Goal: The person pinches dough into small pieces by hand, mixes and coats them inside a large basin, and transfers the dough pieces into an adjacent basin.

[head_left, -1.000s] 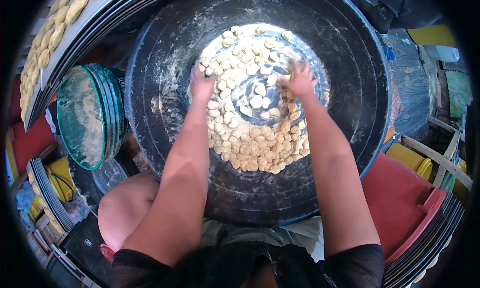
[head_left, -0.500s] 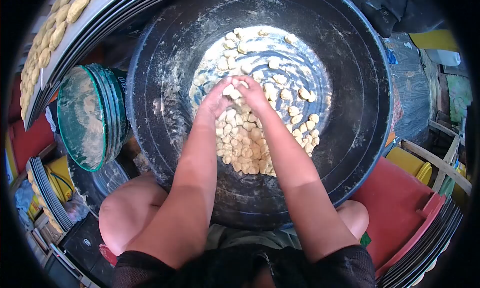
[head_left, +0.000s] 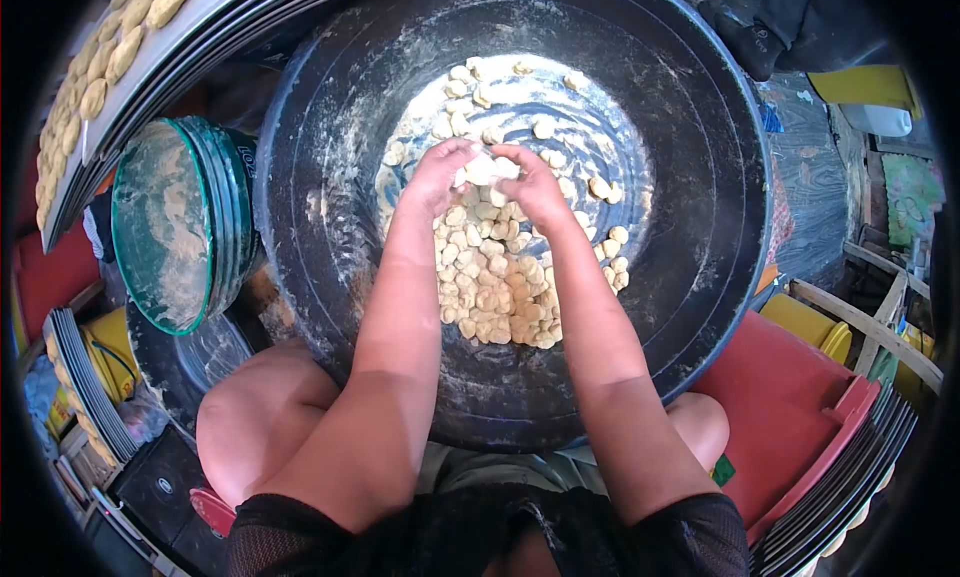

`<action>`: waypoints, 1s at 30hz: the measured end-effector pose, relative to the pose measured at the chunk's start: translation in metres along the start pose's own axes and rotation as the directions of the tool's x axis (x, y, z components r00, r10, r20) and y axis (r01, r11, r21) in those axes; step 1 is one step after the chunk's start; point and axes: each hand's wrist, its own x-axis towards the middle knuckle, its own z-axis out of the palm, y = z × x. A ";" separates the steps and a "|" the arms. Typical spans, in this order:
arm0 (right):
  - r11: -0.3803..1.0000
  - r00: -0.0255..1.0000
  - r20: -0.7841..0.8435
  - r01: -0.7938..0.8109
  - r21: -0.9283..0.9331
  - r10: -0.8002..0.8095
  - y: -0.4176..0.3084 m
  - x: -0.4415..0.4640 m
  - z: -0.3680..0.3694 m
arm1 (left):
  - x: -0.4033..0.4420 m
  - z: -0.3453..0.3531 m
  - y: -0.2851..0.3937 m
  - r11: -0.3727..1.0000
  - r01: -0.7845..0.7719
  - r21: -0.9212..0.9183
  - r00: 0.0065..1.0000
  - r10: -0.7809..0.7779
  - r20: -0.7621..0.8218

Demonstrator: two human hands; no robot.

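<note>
A large round black basin [head_left: 690, 227] stands before me, dusted with flour. Small pale lumps of dough [head_left: 492, 292] form a pile in its lower middle, and other lumps lie scattered around the upper and right parts of its floor. Above the pile, my left hand [head_left: 436, 180] curls its fingers round dough pieces [head_left: 482, 169]. Facing it, my right hand [head_left: 533, 190] is also closed on dough pieces, its thumb and fingers bent inward. Several pieces show between the two hands; the lowest fingers are partly hidden.
Trays with shaped dough pieces [head_left: 118, 62] are stacked at the upper left. Below them, nested green-rimmed tubs [head_left: 165, 227] lean against the basin. A red lid or bin [head_left: 775, 417] and more stacked trays [head_left: 850, 487] stand at the lower right. A wooden frame [head_left: 870, 327] is beyond.
My hands have moved slightly apart, the right one to the right, and more dough shows between them. The whole view has shifted a little.
</note>
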 end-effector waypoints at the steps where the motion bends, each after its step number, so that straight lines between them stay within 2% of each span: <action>1: 0.996 0.996 -0.047 -0.076 0.047 0.078 -0.011 -0.002 -0.005 | -0.002 -0.001 0.002 0.999 -0.017 -0.032 0.998 0.015 -0.062; 2: 0.984 0.983 -0.091 -0.148 0.098 0.157 -0.016 -0.004 -0.010 | -0.003 -0.003 0.005 0.997 -0.035 -0.063 0.992 0.027 -0.125; 3: 0.974 0.988 -0.130 -0.057 0.221 0.088 0.015 0.006 -0.019 | -0.004 -0.003 0.009 0.994 -0.056 -0.092 0.982 0.038 -0.187; 4: 0.999 0.986 -0.166 0.015 0.030 -0.009 0.013 0.007 -0.017 | -0.004 -0.001 0.011 0.999 -0.026 -0.038 0.991 0.020 -0.131; 6: 0.928 0.961 -0.182 0.133 -0.349 -0.206 0.011 0.006 -0.007 | -0.004 0.002 0.013 0.997 0.033 0.074 0.999 -0.031 -0.023; 7: 0.942 0.976 -0.109 0.148 -0.302 -0.188 -0.007 0.000 0.001 | -0.004 0.002 0.015 0.996 0.084 0.019 0.989 -0.086 0.123; 10: 0.914 0.987 0.082 0.159 -0.374 -0.138 -0.013 0.005 -0.001 | -0.014 0.013 0.009 0.998 -0.063 -0.004 0.981 0.063 0.182; 11: 0.927 0.983 0.008 0.175 -0.331 -0.183 0.008 0.014 -0.003 | -0.013 0.011 0.006 0.998 -0.063 0.003 0.980 0.062 0.190; 14: 0.992 0.971 -0.210 -0.100 0.077 0.114 -0.002 0.013 0.003 | -0.007 -0.002 0.006 0.997 0.029 0.073 0.962 -0.048 0.269; 15: 0.996 0.935 -0.351 0.066 0.064 -0.039 0.002 0.017 0.008 | -0.006 -0.004 0.011 0.986 0.016 0.165 0.960 -0.061 0.272; 17: 0.959 0.895 -0.444 0.083 0.269 0.048 0.009 0.019 0.006 | -0.007 -0.009 0.023 0.939 -0.012 0.344 0.958 -0.088 0.272; 19: 0.875 0.872 -0.461 0.086 0.477 0.165 0.011 0.022 0.001 | -0.015 -0.017 0.030 0.960 0.042 0.278 0.989 -0.080 0.125; 21: 0.932 0.932 -0.361 0.092 0.350 0.044 0.014 0.024 -0.011 | -0.018 -0.026 0.037 0.968 0.103 0.227 0.995 -0.102 -0.016; 23: 0.983 0.969 -0.240 0.095 0.159 -0.054 0.021 0.029 -0.032 | -0.018 -0.028 0.035 0.975 -0.025 0.221 0.978 0.069 -0.197; 24: 0.994 0.934 -0.357 -0.037 -0.099 0.000 0.024 0.031 -0.033 | -0.018 -0.029 0.033 0.970 -0.088 0.225 0.946 0.152 -0.286; 25: 0.923 0.880 -0.476 -0.196 -0.333 0.015 0.026 0.033 -0.034 | -0.010 -0.042 0.028 0.946 -0.101 0.308 0.929 0.201 -0.311; 26: 0.774 0.809 -0.587 -0.368 -0.515 -0.006 0.028 0.034 -0.035 | -0.003 -0.053 0.020 0.957 -0.145 0.252 0.919 0.224 -0.325; 27: 0.707 0.783 -0.614 -0.490 -0.510 0.099 0.044 0.038 -0.025 | 0.001 -0.060 0.013 0.962 -0.190 0.195 0.907 0.248 -0.340; 28: 0.512 0.865 -0.499 -0.453 -0.729 0.055 0.047 0.028 -0.002 | 0.004 -0.067 0.009 0.962 -0.237 0.138 0.895 0.271 -0.355; 29: 0.281 0.929 -0.367 -0.365 -0.888 0.046 0.049 0.011 0.026 | 0.004 -0.077 0.007 0.913 -0.257 0.318 0.887 0.353 -0.297; 30: 0.162 0.973 -0.173 -0.197 -0.967 0.150 0.040 -0.001 0.047 | 0.007 -0.083 0.006 0.867 -0.245 0.434 0.861 0.400 -0.315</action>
